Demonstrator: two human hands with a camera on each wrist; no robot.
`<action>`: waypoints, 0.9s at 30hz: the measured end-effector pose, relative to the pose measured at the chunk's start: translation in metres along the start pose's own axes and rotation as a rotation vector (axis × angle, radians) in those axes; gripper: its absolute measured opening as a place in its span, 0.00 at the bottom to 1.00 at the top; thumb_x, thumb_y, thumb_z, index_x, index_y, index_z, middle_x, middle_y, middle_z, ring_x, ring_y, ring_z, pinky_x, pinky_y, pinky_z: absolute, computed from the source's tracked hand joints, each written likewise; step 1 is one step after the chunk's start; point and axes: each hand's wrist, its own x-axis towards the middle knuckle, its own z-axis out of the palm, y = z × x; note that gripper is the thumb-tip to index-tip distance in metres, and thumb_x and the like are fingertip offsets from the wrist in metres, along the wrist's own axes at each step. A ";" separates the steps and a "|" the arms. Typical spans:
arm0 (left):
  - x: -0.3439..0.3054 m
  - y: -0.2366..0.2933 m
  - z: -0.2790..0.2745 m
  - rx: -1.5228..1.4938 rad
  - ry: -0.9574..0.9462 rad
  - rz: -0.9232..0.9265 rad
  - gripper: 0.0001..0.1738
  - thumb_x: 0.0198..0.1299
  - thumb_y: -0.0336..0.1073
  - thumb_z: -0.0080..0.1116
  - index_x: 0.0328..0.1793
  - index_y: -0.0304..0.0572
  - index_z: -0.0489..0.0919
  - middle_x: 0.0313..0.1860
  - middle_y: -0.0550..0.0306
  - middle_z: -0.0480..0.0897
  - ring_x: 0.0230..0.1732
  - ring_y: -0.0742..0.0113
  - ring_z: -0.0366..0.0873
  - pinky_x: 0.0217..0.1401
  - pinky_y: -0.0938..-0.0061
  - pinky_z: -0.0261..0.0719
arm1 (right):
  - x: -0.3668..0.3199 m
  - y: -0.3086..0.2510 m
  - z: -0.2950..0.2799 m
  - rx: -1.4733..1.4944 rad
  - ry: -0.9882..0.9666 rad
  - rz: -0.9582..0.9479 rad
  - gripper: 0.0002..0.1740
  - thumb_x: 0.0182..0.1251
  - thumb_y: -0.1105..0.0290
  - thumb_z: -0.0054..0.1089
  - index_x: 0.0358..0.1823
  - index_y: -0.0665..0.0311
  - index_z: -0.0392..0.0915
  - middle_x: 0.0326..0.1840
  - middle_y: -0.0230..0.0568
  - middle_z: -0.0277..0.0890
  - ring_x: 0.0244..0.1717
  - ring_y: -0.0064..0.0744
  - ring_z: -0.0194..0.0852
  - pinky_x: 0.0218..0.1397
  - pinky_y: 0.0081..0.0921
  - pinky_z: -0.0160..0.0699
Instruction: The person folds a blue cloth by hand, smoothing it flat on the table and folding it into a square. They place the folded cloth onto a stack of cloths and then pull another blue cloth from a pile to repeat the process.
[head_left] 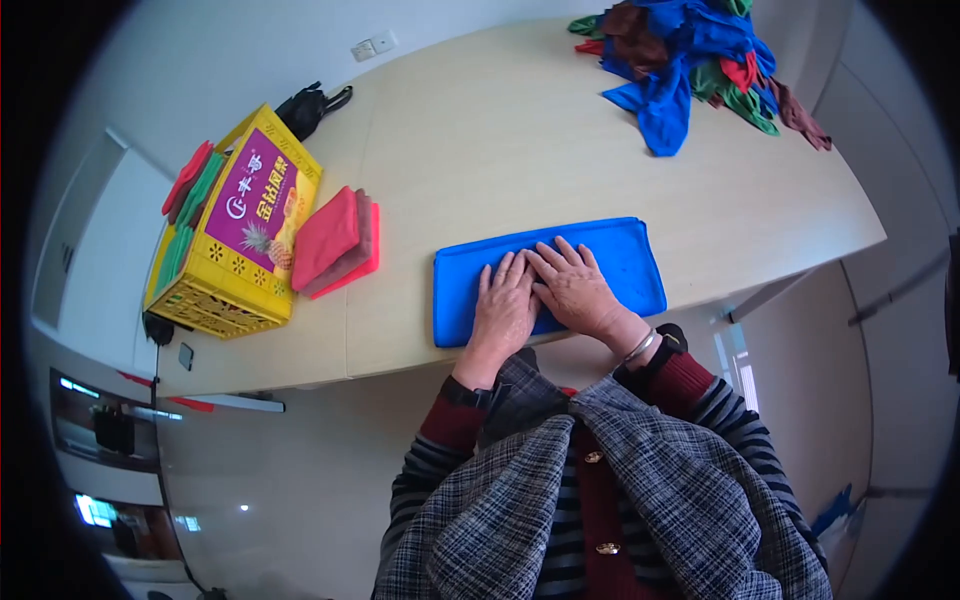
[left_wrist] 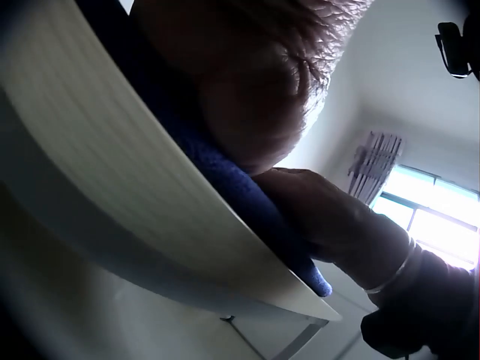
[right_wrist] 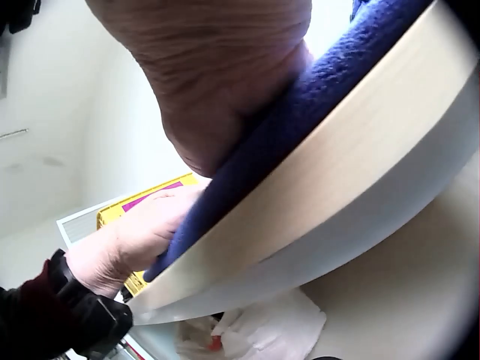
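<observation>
A blue towel (head_left: 610, 250), folded into a long rectangle, lies flat along the table's front edge. My left hand (head_left: 504, 310) rests on its middle with the fingers straight and pointing away from me. Just to the right, my right hand (head_left: 578, 290) presses on the same cloth, fingers spread, its fingertips close to those of the left. In the left wrist view the towel (left_wrist: 225, 180) shows as a thick layer under the palm. From the right wrist, the heel of the right hand (right_wrist: 217, 90) bears down on it.
A yellow crate (head_left: 230, 305) holding folded cloths stands at the table's left. Beside it leans a stack of red and brown folded cloths (head_left: 330, 240). A heap of loose coloured cloths (head_left: 670, 60) lies at the back right. A black bag (head_left: 308, 110) sits behind the crate.
</observation>
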 end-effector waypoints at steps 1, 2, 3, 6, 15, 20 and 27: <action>0.001 0.000 -0.002 -0.015 0.013 0.013 0.30 0.72 0.44 0.54 0.77 0.44 0.69 0.80 0.47 0.65 0.81 0.49 0.58 0.82 0.46 0.50 | 0.005 0.001 0.000 0.001 -0.002 -0.005 0.33 0.76 0.51 0.50 0.77 0.56 0.64 0.82 0.44 0.58 0.83 0.53 0.49 0.83 0.56 0.44; 0.004 0.000 -0.002 -0.032 0.024 0.031 0.31 0.72 0.45 0.54 0.78 0.44 0.68 0.81 0.48 0.64 0.82 0.50 0.57 0.82 0.47 0.50 | 0.008 0.003 0.000 0.001 -0.006 -0.004 0.33 0.77 0.50 0.49 0.77 0.56 0.64 0.82 0.43 0.59 0.83 0.52 0.49 0.83 0.56 0.44; 0.004 0.000 -0.002 -0.035 0.023 0.031 0.31 0.72 0.45 0.54 0.78 0.44 0.68 0.81 0.48 0.64 0.82 0.50 0.57 0.82 0.47 0.50 | 0.009 0.005 0.002 0.001 -0.008 -0.003 0.33 0.77 0.50 0.49 0.77 0.56 0.64 0.82 0.43 0.59 0.83 0.52 0.49 0.83 0.56 0.44; 0.003 -0.003 -0.002 -0.038 0.001 -0.039 0.32 0.73 0.48 0.52 0.80 0.47 0.67 0.82 0.50 0.62 0.83 0.50 0.55 0.83 0.48 0.48 | 0.006 0.012 0.003 -0.072 -0.016 -0.003 0.32 0.78 0.48 0.46 0.78 0.54 0.65 0.82 0.41 0.59 0.84 0.50 0.47 0.84 0.54 0.43; -0.015 -0.055 -0.008 0.060 -0.047 -0.301 0.36 0.75 0.58 0.44 0.83 0.53 0.61 0.85 0.50 0.57 0.84 0.51 0.51 0.84 0.49 0.44 | -0.012 0.063 -0.020 -0.121 -0.011 0.186 0.33 0.79 0.44 0.44 0.78 0.50 0.65 0.83 0.42 0.57 0.85 0.50 0.45 0.85 0.53 0.41; -0.022 -0.070 -0.006 0.076 -0.031 -0.402 0.38 0.75 0.60 0.42 0.84 0.49 0.60 0.85 0.49 0.56 0.85 0.51 0.50 0.84 0.47 0.44 | -0.034 0.096 -0.033 -0.134 -0.004 0.385 0.34 0.79 0.44 0.43 0.79 0.50 0.64 0.83 0.44 0.57 0.85 0.51 0.44 0.85 0.54 0.40; 0.009 -0.005 -0.021 0.104 0.049 -0.145 0.35 0.72 0.51 0.53 0.79 0.40 0.66 0.82 0.43 0.62 0.83 0.48 0.55 0.83 0.46 0.49 | -0.022 0.045 -0.044 -0.247 0.075 0.236 0.33 0.74 0.53 0.55 0.77 0.57 0.65 0.81 0.46 0.59 0.84 0.51 0.47 0.83 0.55 0.46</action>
